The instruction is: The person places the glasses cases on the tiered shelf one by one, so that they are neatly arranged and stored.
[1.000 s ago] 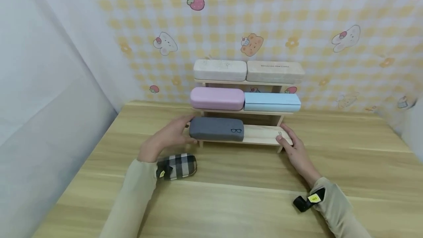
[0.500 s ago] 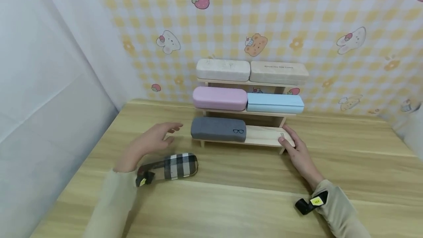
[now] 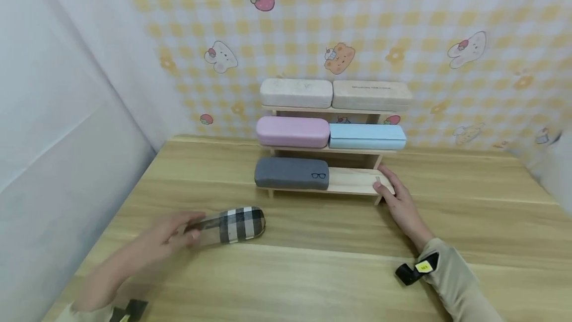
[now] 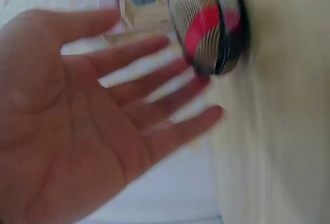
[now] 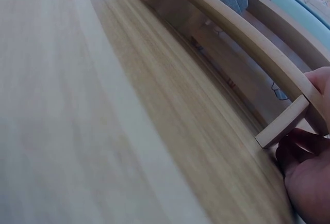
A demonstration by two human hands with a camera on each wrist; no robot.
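Observation:
A checked glasses case [image 3: 243, 224] lies on the table at front left. My left hand [image 3: 156, 240] is at its left end, fingers spread and nearly straight; the left wrist view shows the open palm, with fingertips close to the case [image 4: 203, 25]. Whether they touch it I cannot tell. My right hand [image 3: 402, 207] grips the right end of the wooden rack's lowest shelf [image 3: 350, 181], thumb on top. In the right wrist view, curled fingers [image 5: 309, 182] reach beneath the board beside its leg. A grey glasses case [image 3: 290, 173] rests on that shelf's left half.
The middle shelf carries a pink case [image 3: 292, 131] and a light blue case [image 3: 367, 136]. Above them sit a white case [image 3: 296, 93] and a beige case [image 3: 372, 95]. Behind the rack hangs a yellow checked cloth [image 3: 286, 58]; a white sheet [image 3: 67, 138] is at left.
My left hand has left the grey case's left end and moved down and left to the checked case. My right hand keeps its grip on the shelf.

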